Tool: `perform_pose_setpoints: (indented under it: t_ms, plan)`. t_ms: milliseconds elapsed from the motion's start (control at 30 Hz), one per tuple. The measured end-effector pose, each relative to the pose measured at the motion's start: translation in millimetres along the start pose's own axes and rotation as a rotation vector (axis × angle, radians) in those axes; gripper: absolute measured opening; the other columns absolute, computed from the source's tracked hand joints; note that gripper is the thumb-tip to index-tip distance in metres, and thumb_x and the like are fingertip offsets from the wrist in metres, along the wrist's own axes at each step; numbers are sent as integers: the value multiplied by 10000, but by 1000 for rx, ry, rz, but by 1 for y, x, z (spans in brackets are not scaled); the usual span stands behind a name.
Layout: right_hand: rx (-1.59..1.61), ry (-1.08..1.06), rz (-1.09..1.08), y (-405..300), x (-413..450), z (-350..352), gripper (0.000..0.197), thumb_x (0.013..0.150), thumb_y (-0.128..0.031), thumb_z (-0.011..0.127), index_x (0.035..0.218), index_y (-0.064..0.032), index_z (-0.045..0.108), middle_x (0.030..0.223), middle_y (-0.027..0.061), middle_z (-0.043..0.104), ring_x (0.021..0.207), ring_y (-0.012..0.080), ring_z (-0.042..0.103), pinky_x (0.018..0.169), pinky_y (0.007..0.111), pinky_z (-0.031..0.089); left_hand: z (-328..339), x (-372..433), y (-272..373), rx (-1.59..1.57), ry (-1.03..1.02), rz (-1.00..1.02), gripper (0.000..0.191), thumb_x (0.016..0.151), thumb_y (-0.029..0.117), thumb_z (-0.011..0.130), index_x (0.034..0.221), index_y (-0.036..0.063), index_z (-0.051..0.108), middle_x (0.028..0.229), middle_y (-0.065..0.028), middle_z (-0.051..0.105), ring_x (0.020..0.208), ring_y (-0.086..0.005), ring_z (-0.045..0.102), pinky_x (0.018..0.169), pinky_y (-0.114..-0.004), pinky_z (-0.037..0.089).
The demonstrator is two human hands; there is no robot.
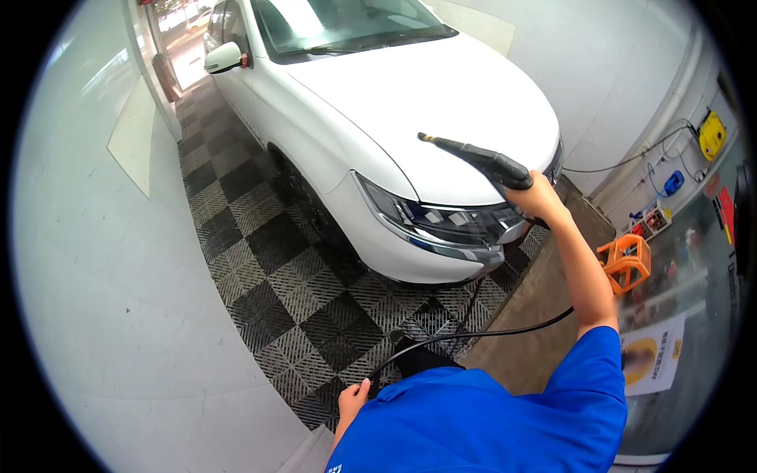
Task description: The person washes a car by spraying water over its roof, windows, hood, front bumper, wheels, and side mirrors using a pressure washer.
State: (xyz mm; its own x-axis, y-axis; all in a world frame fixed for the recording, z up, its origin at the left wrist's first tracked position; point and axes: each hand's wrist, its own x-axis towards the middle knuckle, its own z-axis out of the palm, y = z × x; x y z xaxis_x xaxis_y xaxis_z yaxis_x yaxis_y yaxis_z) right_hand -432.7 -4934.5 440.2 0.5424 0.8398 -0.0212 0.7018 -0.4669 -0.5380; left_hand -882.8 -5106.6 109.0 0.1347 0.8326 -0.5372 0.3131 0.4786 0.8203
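Observation:
My right hand grips the handle of a black pressure-washer gun, raised in front of the white car. Its brass-coloured nozzle tip appears over the hood in this view and points toward the car's side. Low in the picture, my left hand is closed around a black hose, which curves up toward my right arm. The headlight lies just below the gun. My right hand's fingers and the trigger are mostly hidden.
A pale wall curves along the left, and checkered grated floor tiles run beside the car. On the right stand an orange plastic stool, a yellow wall-mounted machine, a blue hose device and a glass panel with a poster.

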Motion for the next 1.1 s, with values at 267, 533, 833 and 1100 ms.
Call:
perform_pose_setpoints:
  t_ms: [267, 533, 833, 1100]
  plan:
    - [47, 209, 47, 68, -24, -26, 242, 732, -230, 666, 723, 10, 634, 537, 83, 581, 456, 182, 583, 480, 336, 464, 10, -8, -15, 112, 14, 75, 615, 873, 479, 636, 579, -14, 415, 503, -66, 329, 528, -114, 320, 475, -362, 296]
    - [-94, 257, 15, 148, -122, 22, 197, 723, -203, 675, 808, -28, 646, 757, 211, 654, 761, 370, 662, 678, 415, 503, 9, -20, -30, 94, -19, 63, 612, 836, 508, 663, 573, -15, 485, 493, -74, 410, 508, -117, 374, 483, -365, 332]
    - [-108, 158, 45, 120, -235, 59, 132, 708, -168, 642, 751, -53, 592, 659, 200, 589, 672, 411, 596, 617, 421, 479, 20, -33, -11, 240, -158, -1, 571, 770, 524, 712, 601, -5, 578, 532, -101, 553, 501, -166, 508, 509, -356, 404]
    - [-68, 244, 112, 123, -199, 59, 131, 735, -174, 615, 799, -61, 617, 730, 195, 622, 747, 402, 612, 676, 443, 480, 18, -27, -13, 192, -77, 24, 562, 781, 481, 734, 567, -5, 552, 474, -49, 475, 473, -105, 417, 461, -332, 360]
